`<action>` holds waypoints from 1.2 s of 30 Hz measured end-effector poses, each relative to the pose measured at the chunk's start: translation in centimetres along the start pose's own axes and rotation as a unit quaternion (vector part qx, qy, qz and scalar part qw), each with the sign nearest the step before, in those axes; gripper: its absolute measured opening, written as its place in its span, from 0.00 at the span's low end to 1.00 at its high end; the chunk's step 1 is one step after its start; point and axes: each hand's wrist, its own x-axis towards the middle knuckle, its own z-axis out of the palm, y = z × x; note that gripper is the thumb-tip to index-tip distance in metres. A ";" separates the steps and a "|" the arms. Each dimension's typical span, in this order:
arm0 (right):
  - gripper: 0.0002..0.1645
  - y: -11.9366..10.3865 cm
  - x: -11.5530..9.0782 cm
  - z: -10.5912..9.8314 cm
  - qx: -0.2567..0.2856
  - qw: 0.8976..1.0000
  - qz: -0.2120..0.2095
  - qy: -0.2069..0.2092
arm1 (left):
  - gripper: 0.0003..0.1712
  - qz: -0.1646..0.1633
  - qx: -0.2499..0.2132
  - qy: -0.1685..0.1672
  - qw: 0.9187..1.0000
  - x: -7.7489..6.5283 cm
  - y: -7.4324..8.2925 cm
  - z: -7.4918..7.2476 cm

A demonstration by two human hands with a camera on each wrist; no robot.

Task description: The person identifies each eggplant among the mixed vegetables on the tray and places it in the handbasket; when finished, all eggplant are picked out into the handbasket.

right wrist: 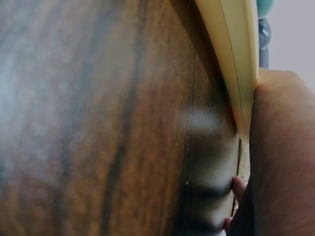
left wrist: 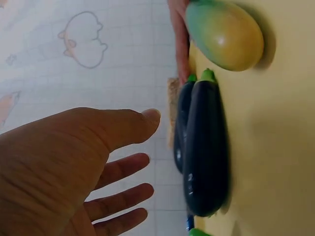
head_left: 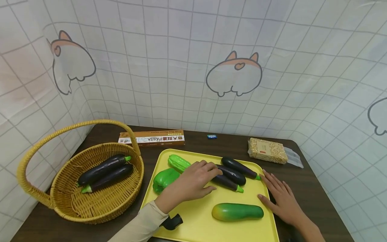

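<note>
My left hand (head_left: 195, 181) hovers over the yellow tray (head_left: 193, 218), beside the eggplants, with nothing in its grasp. In the left wrist view its thumb and fingers (left wrist: 125, 167) are spread apart from the nearest eggplant (left wrist: 206, 147). Three dark eggplants (head_left: 239, 167) lie together at the tray's back right, one partly covered by the left hand. Resting along the tray's right rim, my right hand (head_left: 281, 200) has its fingers extended. A green papaya-like piece with a yellow end (head_left: 237, 212) lies at the front. On the left are a green bell pepper (head_left: 164, 179) and a light green ridged vegetable (head_left: 178, 163).
A wicker basket (head_left: 127, 200) with a tall handle stands left of the tray, holding two eggplants (head_left: 104, 169). Behind are a pasta box (head_left: 154, 138), a small blue packet (head_left: 212, 136) and a bag of grains (head_left: 267, 150). A patterned curtain (head_left: 181, 67) surrounds the dark table.
</note>
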 end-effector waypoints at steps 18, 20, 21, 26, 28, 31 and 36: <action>0.43 -0.1 0.1 -0.1 0.003 1.000 -0.003 0.000 | 0.21 -0.024 0.071 -0.048 0.996 2.7 -0.2 3.8; 0.44 0.0 0.1 0.0 0.003 1.000 -0.004 0.000 | 0.21 -0.025 0.082 -0.053 0.995 2.9 0.0 3.9; 0.44 0.0 0.1 0.0 0.003 1.000 -0.003 -0.001 | 0.22 -0.025 0.088 -0.056 0.994 2.9 0.0 4.0; 0.44 0.1 0.1 0.0 0.006 1.000 -0.003 -0.003 | 0.25 -0.018 0.105 -0.043 0.993 2.9 0.1 4.4; 0.44 0.2 0.1 -0.1 0.005 1.000 -0.003 -0.001 | 0.26 -0.012 0.110 -0.032 0.993 2.8 0.1 4.6; 0.44 0.2 0.1 -0.1 0.003 1.000 -0.003 0.001 | 0.29 -0.005 0.124 -0.032 0.992 2.8 0.0 4.8; 0.44 0.2 0.0 -0.1 0.007 1.000 -0.002 -0.001 | 0.32 -0.002 0.136 -0.057 0.989 2.5 0.1 5.5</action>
